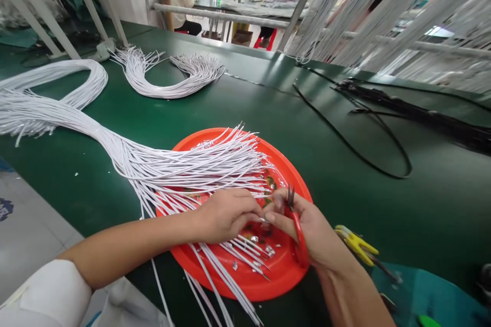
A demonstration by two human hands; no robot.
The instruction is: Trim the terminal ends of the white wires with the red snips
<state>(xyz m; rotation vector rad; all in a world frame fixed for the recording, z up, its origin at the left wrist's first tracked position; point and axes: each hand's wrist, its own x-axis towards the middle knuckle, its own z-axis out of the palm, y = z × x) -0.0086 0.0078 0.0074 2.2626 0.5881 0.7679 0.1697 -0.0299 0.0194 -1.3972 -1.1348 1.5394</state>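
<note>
Over a red round tray (295,176), my left hand (228,214) is closed in a pinch on the end of a white cable. My right hand (312,227) holds small red-handled scissors (300,240), their dark blades pointing up and away from the cable. Its thumb and fingers meet my left fingertips at the cable's tip, which they mostly cover. A thick bundle of white cables (192,163) lies across the tray, with ends fanned out beyond my left hand. More cables pass below my wrist. Shiny foil scraps (269,251) are scattered in the tray.
Further white cable bundles (164,91) lie on the green table (245,107). Black cables (429,112) stretch across the right side. A yellow-handled tool (358,245) rests near my right forearm. Metal rails (222,16) edge the far side; two people sit beyond.
</note>
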